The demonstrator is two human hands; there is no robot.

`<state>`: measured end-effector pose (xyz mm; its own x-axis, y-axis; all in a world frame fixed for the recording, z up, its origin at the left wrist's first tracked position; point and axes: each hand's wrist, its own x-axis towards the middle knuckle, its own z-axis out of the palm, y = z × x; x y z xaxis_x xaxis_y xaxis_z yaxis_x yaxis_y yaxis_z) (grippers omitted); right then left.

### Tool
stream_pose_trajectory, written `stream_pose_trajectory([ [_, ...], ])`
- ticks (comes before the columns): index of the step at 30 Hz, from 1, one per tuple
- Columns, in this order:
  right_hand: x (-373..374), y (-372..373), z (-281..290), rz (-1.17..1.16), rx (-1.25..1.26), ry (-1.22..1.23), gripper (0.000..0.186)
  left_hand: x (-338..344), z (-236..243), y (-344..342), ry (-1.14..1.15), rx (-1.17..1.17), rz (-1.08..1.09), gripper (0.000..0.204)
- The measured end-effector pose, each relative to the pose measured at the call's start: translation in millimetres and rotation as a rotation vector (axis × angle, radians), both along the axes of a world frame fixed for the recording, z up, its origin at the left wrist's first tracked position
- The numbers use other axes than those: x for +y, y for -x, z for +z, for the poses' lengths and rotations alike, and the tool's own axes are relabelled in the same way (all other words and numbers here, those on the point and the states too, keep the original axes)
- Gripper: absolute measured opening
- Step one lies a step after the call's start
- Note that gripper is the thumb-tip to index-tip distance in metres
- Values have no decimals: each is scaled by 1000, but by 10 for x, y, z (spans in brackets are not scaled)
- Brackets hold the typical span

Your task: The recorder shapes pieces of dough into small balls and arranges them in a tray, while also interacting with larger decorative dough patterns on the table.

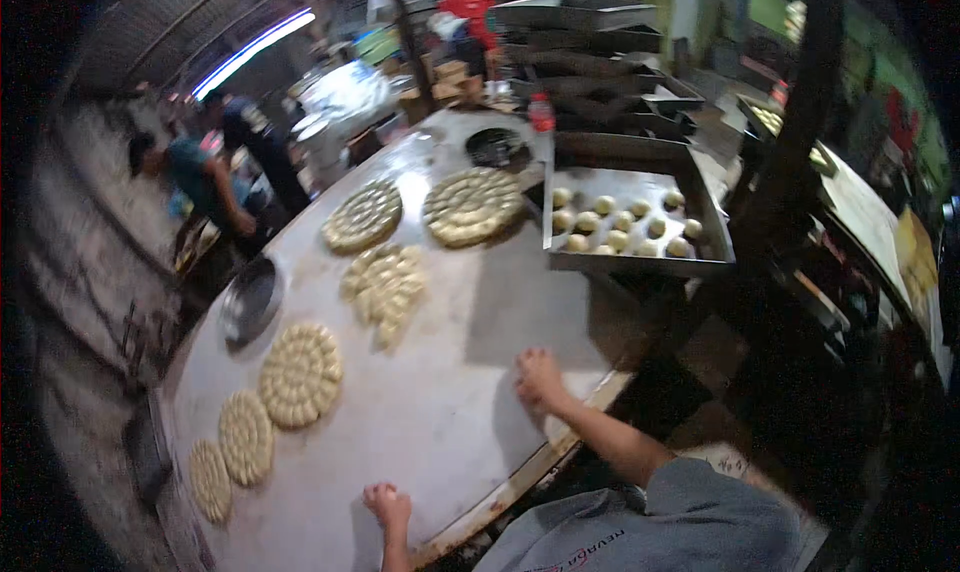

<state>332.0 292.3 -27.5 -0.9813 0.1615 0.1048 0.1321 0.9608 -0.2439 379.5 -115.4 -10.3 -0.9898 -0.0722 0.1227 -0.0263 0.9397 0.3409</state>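
Observation:
On the pale table top [440, 412], my left hand [387, 504] rests near the front edge with its fingers curled under. Farther right, my right hand [541, 380] is also closed against the surface, and whatever may be beneath its fingers is hidden. Round dough balls [622, 221] sit spaced apart in a metal tray [640, 264] beyond my right hand. Pieces of dough packed into a round disc [300, 375] lie to the left. A looser cluster of dough pieces [385, 287] spreads across the middle of the table.
More dough discs [473, 207] stand at the back and left. A dark shallow pan [251, 302] lies by the left edge, a dark round bowl [495, 148] at the far end. Stacked trays [590, 67] rise behind. A person [195, 177] bends over something beyond the table.

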Motion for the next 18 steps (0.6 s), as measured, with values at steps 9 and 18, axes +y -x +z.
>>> stream_pose_trajectory([
  [9,56,-862,507,540,-195,690,33,3008,2004,1083,-590,-318,-373,33],
  [18,2121,-1244,2242,401,-14,1257,37,6332,1924,2613,-478,539,-786,20],
])
